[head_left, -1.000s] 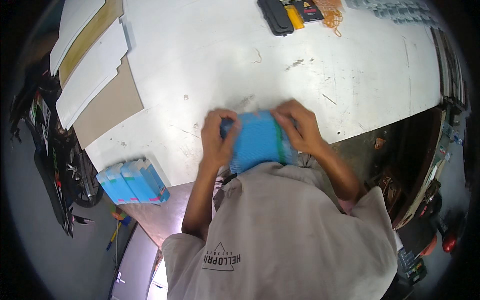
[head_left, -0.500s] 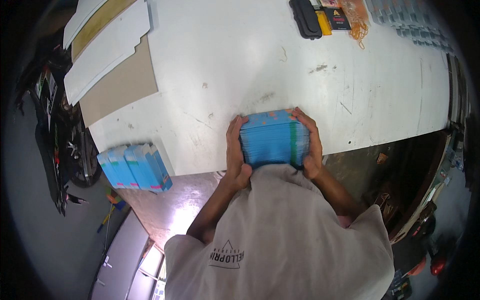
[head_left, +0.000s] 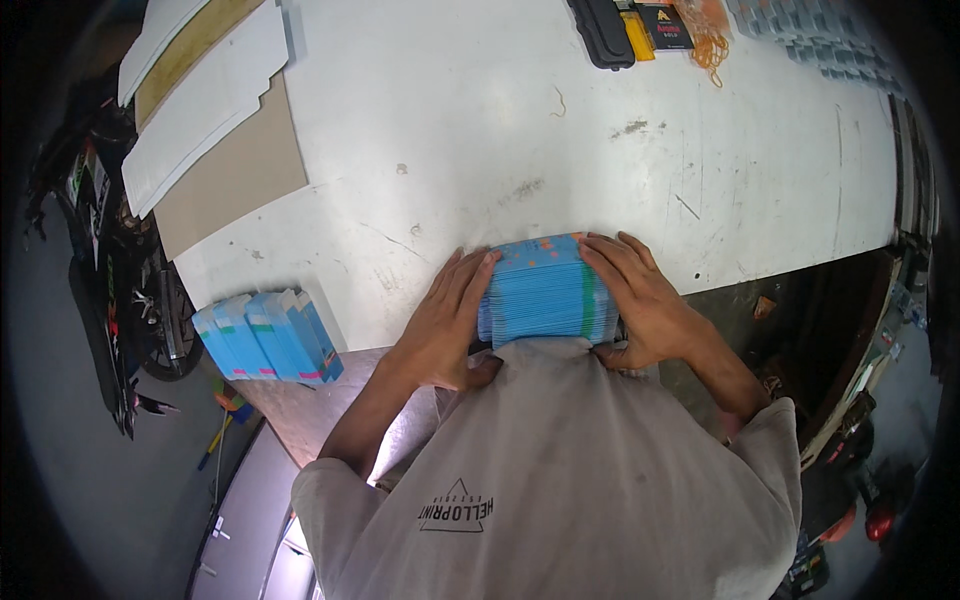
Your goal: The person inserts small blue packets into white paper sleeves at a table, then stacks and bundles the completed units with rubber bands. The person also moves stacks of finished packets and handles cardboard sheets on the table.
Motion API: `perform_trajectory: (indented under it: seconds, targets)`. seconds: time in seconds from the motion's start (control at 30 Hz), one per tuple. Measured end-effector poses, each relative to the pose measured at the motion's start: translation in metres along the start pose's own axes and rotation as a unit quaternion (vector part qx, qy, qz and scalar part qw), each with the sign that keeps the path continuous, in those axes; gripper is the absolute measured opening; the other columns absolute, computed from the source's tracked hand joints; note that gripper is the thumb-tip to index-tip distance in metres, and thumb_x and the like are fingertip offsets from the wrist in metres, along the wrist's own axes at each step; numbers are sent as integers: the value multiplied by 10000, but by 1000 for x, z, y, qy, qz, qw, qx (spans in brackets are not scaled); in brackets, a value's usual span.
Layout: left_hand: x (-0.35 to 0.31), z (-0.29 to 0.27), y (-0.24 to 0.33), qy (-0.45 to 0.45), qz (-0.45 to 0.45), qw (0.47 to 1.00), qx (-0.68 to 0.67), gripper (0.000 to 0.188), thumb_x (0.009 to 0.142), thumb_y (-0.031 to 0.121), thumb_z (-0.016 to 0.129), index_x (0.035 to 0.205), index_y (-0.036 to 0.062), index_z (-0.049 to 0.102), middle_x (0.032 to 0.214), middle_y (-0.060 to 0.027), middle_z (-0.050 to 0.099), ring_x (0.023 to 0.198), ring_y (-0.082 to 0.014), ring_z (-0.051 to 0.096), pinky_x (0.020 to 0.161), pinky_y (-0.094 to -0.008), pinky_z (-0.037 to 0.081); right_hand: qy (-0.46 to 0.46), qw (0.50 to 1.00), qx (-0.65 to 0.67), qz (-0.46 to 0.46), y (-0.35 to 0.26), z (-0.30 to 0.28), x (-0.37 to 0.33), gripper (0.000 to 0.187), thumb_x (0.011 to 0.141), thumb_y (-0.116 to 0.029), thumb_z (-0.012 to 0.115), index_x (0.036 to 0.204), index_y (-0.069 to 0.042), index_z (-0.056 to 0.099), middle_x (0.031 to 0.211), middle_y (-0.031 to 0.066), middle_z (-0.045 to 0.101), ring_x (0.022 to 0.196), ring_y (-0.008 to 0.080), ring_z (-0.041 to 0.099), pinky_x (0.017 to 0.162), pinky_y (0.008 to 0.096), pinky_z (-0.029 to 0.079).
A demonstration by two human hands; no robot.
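Observation:
A thick stack of flat blue cardboard pieces lies at the near edge of the white table, against my grey shirt. Orange spots mark its far face, and a green stripe runs down the right part of its edges. My left hand rests along the left side, fingertips on the far left corner and thumb near the shirt. On the opposite side, my right hand lays its fingers over the far right corner, thumb low by the stack's near end. Between them the two hands hem in the stack.
More blue folded cartons stand at the table's left corner. Cardboard sheets lie at the far left. A black case, a yellow lighter, rubber bands and grey plastic pieces sit far right. A motorbike stands left.
Both hands have shifted from upright against the stack's sides to a flatter, wider hold, elbows further out. The stack sits slightly lower in view, its edges more even.

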State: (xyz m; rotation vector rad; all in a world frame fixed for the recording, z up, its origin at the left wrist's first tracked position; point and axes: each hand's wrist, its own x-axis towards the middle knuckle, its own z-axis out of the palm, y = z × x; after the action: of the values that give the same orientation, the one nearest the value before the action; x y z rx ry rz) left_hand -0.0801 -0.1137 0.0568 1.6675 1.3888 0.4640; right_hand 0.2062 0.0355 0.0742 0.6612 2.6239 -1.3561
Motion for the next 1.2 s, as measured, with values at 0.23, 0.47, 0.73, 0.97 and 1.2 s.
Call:
perform_trajectory:
  seconds: [0.23,0.47,0.73,0.97,1.2]
  targets:
    - [6,5,-6,63,38,996,56,1268,425,289,957,1531,19,399,1552,-234,397,1347,-437,498,1180,-593,405,24,998,-57,11,-6,20,-1,1173,587,-298,895,1551,37,317,1561,251,391,1471,393,387,1216,645,229]
    - [19,17,-35,140,151,975,88,934,577,342,943,1355,-17,571,1349,-190,642,1153,-385,652,975,-486,558,131,983,-102,-77,17,31,9,835,648,-198,883,1379,13,541,1366,205,572,1245,331,584,1143,597,320]
    - [62,-37,-17,181,114,965,149,777,690,317,909,1304,-33,587,1216,-203,692,1022,-380,686,894,-466,559,215,958,-153,-109,26,-17,57,741,663,-187,889,1324,-32,591,1280,135,652,1184,282,625,1104,553,351]
    - [94,-26,8,151,3,963,224,850,608,296,941,1322,16,574,1275,-169,609,1080,-360,602,944,-451,500,163,973,-136,-86,42,-24,73,814,659,-206,901,1379,-44,557,1332,145,622,1267,294,581,1197,596,260]
    - [108,-23,13,134,2,960,248,804,627,295,932,1310,28,601,1133,-123,704,929,-296,657,815,-407,549,260,932,-240,-75,19,-4,67,641,790,-151,763,1394,-50,575,1412,149,593,1392,321,518,1187,661,237]
